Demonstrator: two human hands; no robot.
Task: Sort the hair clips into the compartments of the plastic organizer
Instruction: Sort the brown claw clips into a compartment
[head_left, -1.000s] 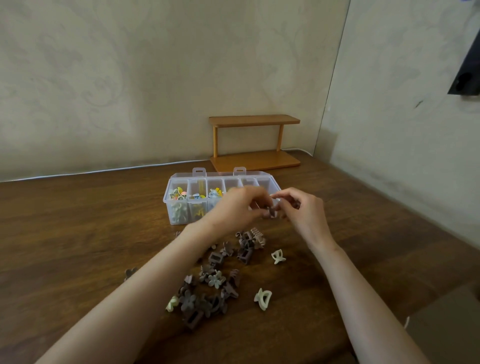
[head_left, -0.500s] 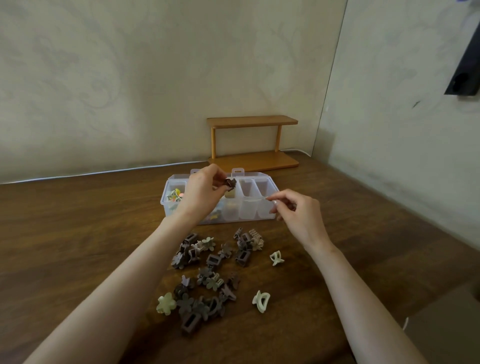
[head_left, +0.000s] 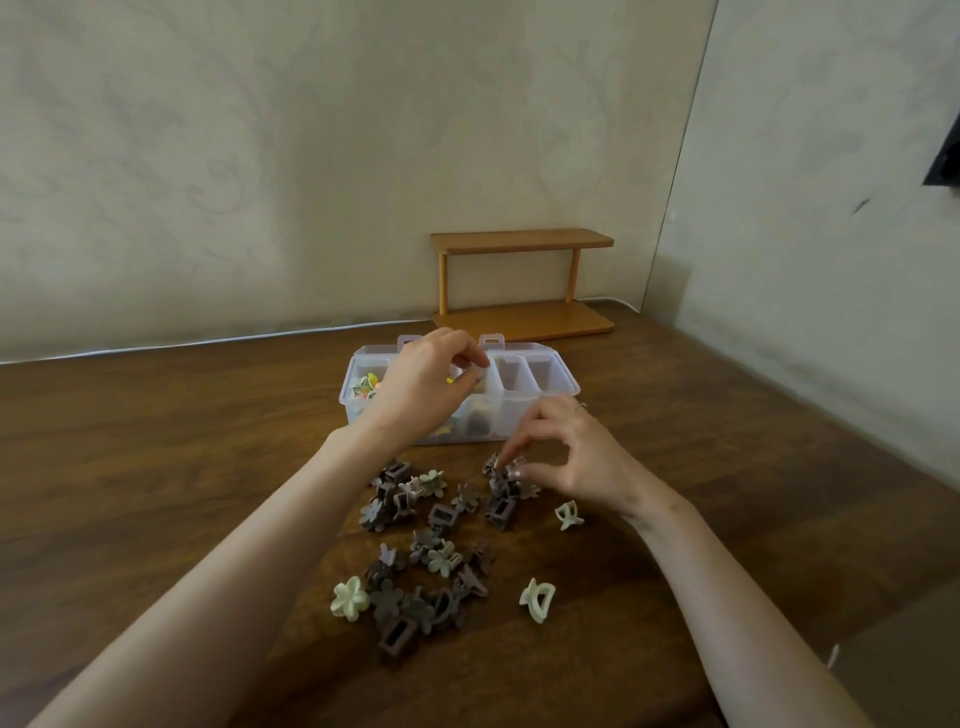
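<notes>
Well, the plastic organizer (head_left: 511, 410) sits just above the middle of the frame on the wooden table (head_left: 156, 467). Its long axis runs left to right, with the right end swung slightly toward the lower edge. Its lid lies open behind it, two latch tabs pointing toward the wall. The compartments stand side by side along that axis. Those at the left end hold bright clips (head_left: 370, 387) in yellow, green and orange. Through the clear front wall of a middle compartment, dark clips (head_left: 475, 423) show.

The left hand (head_left: 426, 387) hangs over the middle compartments with fingers curled and thumb and forefinger tips nearly meeting. Whether they pinch anything I cannot tell. The right hand (head_left: 569, 457) reaches down just in front of the box, toward its right end. Its thumb and forefinger pinch a brown clip (head_left: 501, 475) at the top of a small cluster, and the other fingers arch above.

Loose hair clips (head_left: 415, 571) are scattered below the box, from centre to lower centre. They are mostly brown flowers and rectangles pointing every which way. A cream flower clip (head_left: 350, 597) lies at the pile's lower left edge. A cream claw clip (head_left: 537, 600) lies apart at the pile's lower right. A smaller cream clip (head_left: 568, 514) lies just beside the right wrist.

Behind the box, right of centre, a wooden shelf (head_left: 522, 280) stands against the wall. A white cable (head_left: 208, 343) runs along the table's far edge.
</notes>
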